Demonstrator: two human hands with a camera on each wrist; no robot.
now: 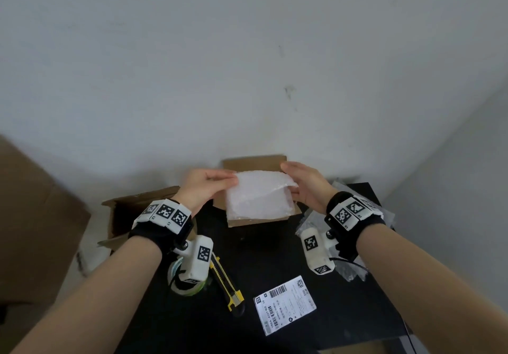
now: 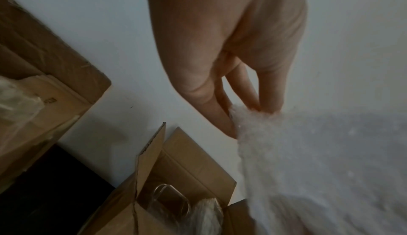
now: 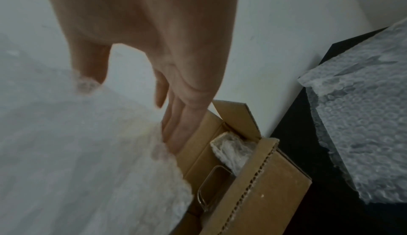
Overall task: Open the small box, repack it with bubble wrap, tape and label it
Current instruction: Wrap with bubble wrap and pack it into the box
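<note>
The small box (image 1: pixel 257 210) sits open near the far edge of the black worktop (image 1: pixel 275 257), about midway along it, with a sheet of bubble wrap (image 1: pixel 258 197) held just above its mouth. From the head view the left hand (image 1: pixel 204 187) pinches the sheet's left edge and the right hand (image 1: pixel 305 186) holds its right edge. A tape roll (image 1: pixel 187 279), a yellow knife (image 1: pixel 226 282) and a printed label (image 1: pixel 284 305) lie toward the near edge.

In the left wrist view, thumb and fingers (image 2: pixel 268 97) close on a corner of the wrap (image 2: pixel 319 169); below, the box (image 2: pixel 193 170) shows a clear item (image 2: pixel 171 198) already inside.

In the right wrist view the thumb (image 3: pixel 92 64) presses the wrap (image 3: pixel 77 143) from above while the fingers (image 3: pixel 180 130) reach under its edge at the box (image 3: pixel 253 186) wall. Spare wrap (image 3: pixel 361 125) lies at the worktop's right edge.

The sheet looks very light, limp and a little slick, so holding it by both edges should keep it spread. The box seems thin, light cardboard that may slide when pressed; steady it by a side wall. The clear item looks fragile, so push the padding in gently.
</note>
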